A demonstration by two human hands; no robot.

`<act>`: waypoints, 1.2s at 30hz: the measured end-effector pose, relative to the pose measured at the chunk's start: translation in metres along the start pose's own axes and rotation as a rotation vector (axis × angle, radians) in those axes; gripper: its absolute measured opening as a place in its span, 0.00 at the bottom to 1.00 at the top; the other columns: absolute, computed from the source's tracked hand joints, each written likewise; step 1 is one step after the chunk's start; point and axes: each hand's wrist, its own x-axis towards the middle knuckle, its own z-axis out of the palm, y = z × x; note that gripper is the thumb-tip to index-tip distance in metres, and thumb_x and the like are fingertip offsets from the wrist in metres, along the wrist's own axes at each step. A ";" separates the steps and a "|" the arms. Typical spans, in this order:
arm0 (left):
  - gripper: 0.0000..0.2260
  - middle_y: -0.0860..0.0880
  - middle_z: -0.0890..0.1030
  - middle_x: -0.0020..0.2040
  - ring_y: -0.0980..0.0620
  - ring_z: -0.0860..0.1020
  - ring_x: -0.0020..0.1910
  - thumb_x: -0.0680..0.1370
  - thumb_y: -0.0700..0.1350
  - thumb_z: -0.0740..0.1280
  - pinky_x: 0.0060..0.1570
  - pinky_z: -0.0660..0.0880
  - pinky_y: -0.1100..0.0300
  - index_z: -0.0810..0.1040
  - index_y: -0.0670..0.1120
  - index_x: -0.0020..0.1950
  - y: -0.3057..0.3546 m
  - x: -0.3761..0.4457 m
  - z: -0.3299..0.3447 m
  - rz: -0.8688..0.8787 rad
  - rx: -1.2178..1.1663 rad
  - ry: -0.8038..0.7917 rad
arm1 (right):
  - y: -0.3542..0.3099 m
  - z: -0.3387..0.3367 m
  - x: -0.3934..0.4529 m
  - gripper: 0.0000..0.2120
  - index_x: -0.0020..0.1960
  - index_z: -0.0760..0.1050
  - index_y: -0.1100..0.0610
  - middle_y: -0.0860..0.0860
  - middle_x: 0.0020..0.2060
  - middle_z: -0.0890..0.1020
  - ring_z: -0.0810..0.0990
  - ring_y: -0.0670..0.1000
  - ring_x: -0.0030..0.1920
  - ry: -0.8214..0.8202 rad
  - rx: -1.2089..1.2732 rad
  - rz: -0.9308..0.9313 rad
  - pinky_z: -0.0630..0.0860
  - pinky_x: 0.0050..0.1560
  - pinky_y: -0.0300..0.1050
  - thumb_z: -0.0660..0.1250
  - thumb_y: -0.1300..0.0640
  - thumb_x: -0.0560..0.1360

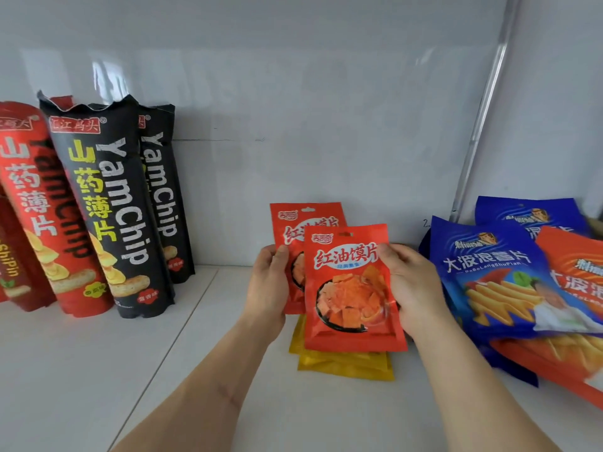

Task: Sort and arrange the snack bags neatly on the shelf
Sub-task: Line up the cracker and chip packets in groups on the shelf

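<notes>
Left hand point(266, 282) grips the left edge of the rear red snack bag point(293, 220), thumb across its face. Right hand point(408, 285) grips the right edge of the front red snack bag point(349, 288), thumb on the print. Both bags are held upright above the white shelf point(98, 353), the front one overlapping the rear. Beneath them, yellow bags point(346, 363) lie flat in a stack on the shelf. At left, two black YamChip bags point(111, 207) and red YamChip bags point(36, 207) stand leaning against the back wall. At right, blue crisp bags point(489, 272) and orange bags point(574, 278) lie overlapping in a loose heap.
</notes>
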 end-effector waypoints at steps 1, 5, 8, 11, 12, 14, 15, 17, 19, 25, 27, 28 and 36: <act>0.10 0.44 0.86 0.50 0.43 0.85 0.49 0.84 0.51 0.60 0.50 0.81 0.44 0.76 0.47 0.57 0.000 -0.004 0.003 0.002 0.006 -0.029 | 0.003 0.005 0.000 0.03 0.49 0.82 0.50 0.50 0.48 0.86 0.85 0.51 0.49 -0.007 -0.004 -0.001 0.81 0.57 0.55 0.71 0.53 0.77; 0.18 0.47 0.87 0.51 0.46 0.86 0.50 0.81 0.61 0.60 0.54 0.81 0.46 0.77 0.49 0.61 0.002 -0.011 0.004 -0.046 -0.012 -0.144 | 0.009 0.019 -0.003 0.05 0.43 0.81 0.45 0.44 0.42 0.85 0.84 0.47 0.46 -0.007 -0.036 -0.044 0.81 0.52 0.48 0.70 0.52 0.77; 0.14 0.47 0.87 0.49 0.45 0.86 0.47 0.82 0.54 0.64 0.50 0.83 0.48 0.77 0.46 0.60 0.006 -0.009 0.000 -0.085 0.012 -0.176 | 0.008 0.024 -0.009 0.03 0.47 0.79 0.46 0.40 0.41 0.83 0.82 0.42 0.44 -0.013 -0.079 -0.089 0.79 0.47 0.40 0.68 0.51 0.79; 0.11 0.42 0.86 0.51 0.40 0.85 0.50 0.82 0.45 0.65 0.56 0.80 0.41 0.79 0.40 0.60 0.009 0.000 -0.010 -0.105 -0.004 -0.125 | 0.006 0.015 -0.005 0.08 0.54 0.80 0.50 0.43 0.48 0.83 0.82 0.45 0.51 0.034 -0.139 -0.108 0.78 0.53 0.43 0.67 0.48 0.79; 0.10 0.41 0.86 0.51 0.39 0.85 0.51 0.82 0.43 0.65 0.57 0.79 0.39 0.79 0.40 0.59 0.008 0.005 -0.015 -0.110 -0.003 -0.098 | 0.006 0.008 -0.001 0.11 0.57 0.79 0.52 0.44 0.50 0.83 0.81 0.46 0.54 0.056 -0.239 -0.135 0.76 0.55 0.44 0.66 0.48 0.79; 0.08 0.41 0.86 0.50 0.38 0.85 0.51 0.82 0.42 0.65 0.58 0.78 0.38 0.79 0.41 0.58 0.009 0.012 -0.025 -0.123 -0.017 -0.041 | 0.009 -0.008 0.006 0.16 0.64 0.77 0.54 0.49 0.58 0.81 0.79 0.50 0.58 0.074 -0.516 -0.177 0.73 0.55 0.44 0.64 0.47 0.80; 0.08 0.41 0.86 0.50 0.38 0.85 0.51 0.82 0.42 0.65 0.57 0.79 0.38 0.79 0.41 0.57 0.010 0.015 -0.029 -0.126 -0.030 -0.014 | 0.012 -0.014 0.009 0.18 0.66 0.75 0.54 0.52 0.61 0.79 0.78 0.52 0.60 0.074 -0.633 -0.181 0.74 0.55 0.45 0.63 0.47 0.81; 0.07 0.42 0.87 0.50 0.39 0.85 0.51 0.82 0.43 0.65 0.56 0.79 0.39 0.79 0.43 0.57 0.008 0.021 -0.036 -0.134 -0.050 0.024 | 0.019 -0.017 0.013 0.21 0.70 0.72 0.55 0.56 0.65 0.76 0.76 0.57 0.63 0.065 -0.796 -0.185 0.74 0.58 0.50 0.62 0.46 0.81; 0.07 0.42 0.87 0.50 0.39 0.85 0.50 0.82 0.44 0.65 0.56 0.80 0.39 0.79 0.44 0.58 0.006 0.024 -0.039 -0.144 -0.063 0.037 | 0.024 -0.015 0.013 0.23 0.72 0.69 0.54 0.56 0.68 0.72 0.72 0.58 0.66 0.047 -0.900 -0.192 0.73 0.63 0.54 0.63 0.46 0.80; 0.06 0.43 0.87 0.50 0.40 0.85 0.49 0.82 0.46 0.66 0.54 0.80 0.37 0.79 0.46 0.57 0.002 0.024 -0.036 -0.150 -0.090 0.013 | 0.028 -0.010 0.014 0.35 0.76 0.58 0.53 0.57 0.72 0.66 0.65 0.61 0.71 0.027 -1.125 -0.046 0.65 0.68 0.61 0.60 0.34 0.77; 0.07 0.43 0.87 0.50 0.40 0.85 0.49 0.82 0.46 0.66 0.55 0.79 0.37 0.79 0.46 0.57 0.001 0.025 -0.035 -0.146 -0.086 0.015 | 0.027 -0.008 0.014 0.38 0.76 0.58 0.54 0.58 0.71 0.67 0.67 0.62 0.70 0.037 -1.120 -0.022 0.66 0.67 0.61 0.59 0.32 0.76; 0.07 0.43 0.87 0.50 0.40 0.85 0.49 0.82 0.47 0.66 0.55 0.80 0.37 0.79 0.46 0.58 0.001 0.025 -0.036 -0.144 -0.086 0.018 | 0.027 -0.008 0.014 0.38 0.76 0.58 0.54 0.58 0.71 0.68 0.68 0.63 0.70 0.038 -1.120 -0.016 0.67 0.67 0.60 0.59 0.31 0.76; 0.07 0.44 0.87 0.48 0.41 0.86 0.48 0.82 0.47 0.66 0.54 0.80 0.39 0.79 0.47 0.57 0.002 0.028 -0.039 -0.135 -0.074 0.052 | 0.029 -0.009 0.013 0.45 0.76 0.54 0.56 0.59 0.68 0.72 0.71 0.62 0.68 0.041 -1.103 0.023 0.70 0.64 0.58 0.61 0.27 0.71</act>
